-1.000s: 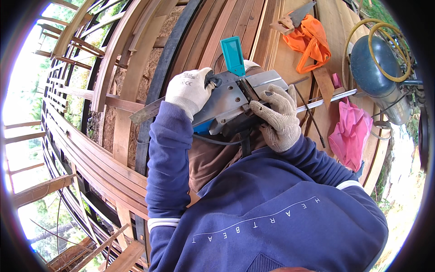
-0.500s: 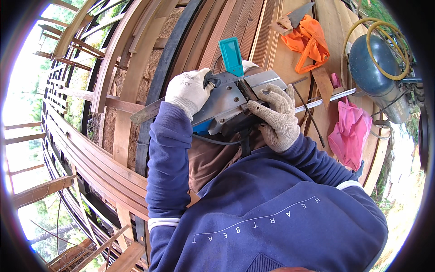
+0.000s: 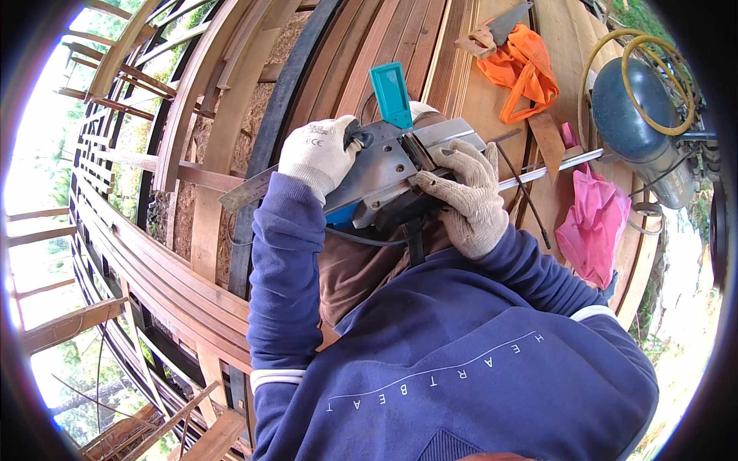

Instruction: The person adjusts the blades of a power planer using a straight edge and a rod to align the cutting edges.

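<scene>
An electric planer (image 3: 369,180) lies upside down across my lap, its metal sole facing up and part of its blue body showing below. My left hand (image 3: 317,156), in a white glove, is closed around the black knob (image 3: 357,141) at the planer's left end. Bent over the planer's near edge, my gloved right hand (image 3: 469,196) grips it, with fingertips at the cutter drum (image 3: 417,151) in the gap of the sole. A teal plastic piece (image 3: 392,94), shaped like a shallow tray, sticks up at the far edge beside the drum.
Long wooden boards (image 3: 384,61) lie ahead. To the right are a handsaw (image 3: 503,29), an orange cloth bag (image 3: 526,73), a pink bag (image 3: 592,223), a thin dark rod (image 3: 526,201) and a blue tank (image 3: 634,100) with a yellow hose (image 3: 661,127). A metal straightedge (image 3: 246,192) shows left.
My right index fingertip has shifted slightly left and nearer along the cutter drum. The planer and the teal piece have tilted a touch to the left; my left hand keeps its hold.
</scene>
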Available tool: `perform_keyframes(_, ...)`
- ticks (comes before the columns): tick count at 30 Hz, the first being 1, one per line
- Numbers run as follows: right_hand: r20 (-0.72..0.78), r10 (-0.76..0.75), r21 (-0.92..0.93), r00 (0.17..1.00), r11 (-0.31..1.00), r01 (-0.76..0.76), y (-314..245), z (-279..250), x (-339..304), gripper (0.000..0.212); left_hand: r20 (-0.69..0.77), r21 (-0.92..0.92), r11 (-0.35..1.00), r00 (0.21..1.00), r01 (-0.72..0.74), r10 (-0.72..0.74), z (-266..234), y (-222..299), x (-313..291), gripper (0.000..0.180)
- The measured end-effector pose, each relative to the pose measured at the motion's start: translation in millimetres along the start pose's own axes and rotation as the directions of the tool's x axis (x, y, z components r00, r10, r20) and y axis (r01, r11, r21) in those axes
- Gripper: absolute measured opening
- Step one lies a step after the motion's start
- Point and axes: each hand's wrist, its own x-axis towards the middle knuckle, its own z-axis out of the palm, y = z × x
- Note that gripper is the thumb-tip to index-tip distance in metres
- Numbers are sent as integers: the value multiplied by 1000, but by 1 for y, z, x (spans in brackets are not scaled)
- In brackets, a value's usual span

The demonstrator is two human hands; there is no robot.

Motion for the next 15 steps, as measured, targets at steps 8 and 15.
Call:
perform_keyframes(8, -5, 41, 13, 999, 999, -40, -3, 1, -2, 59, -57, -64, 998, 998, -2, -2, 3, -1, -3, 31)
perform_keyframes(15, -59, 44, 59, 997, 997, -41, 2, 8, -9, 66, -6, -42, 999, 1000, 20, -20, 0, 1, 0, 31)
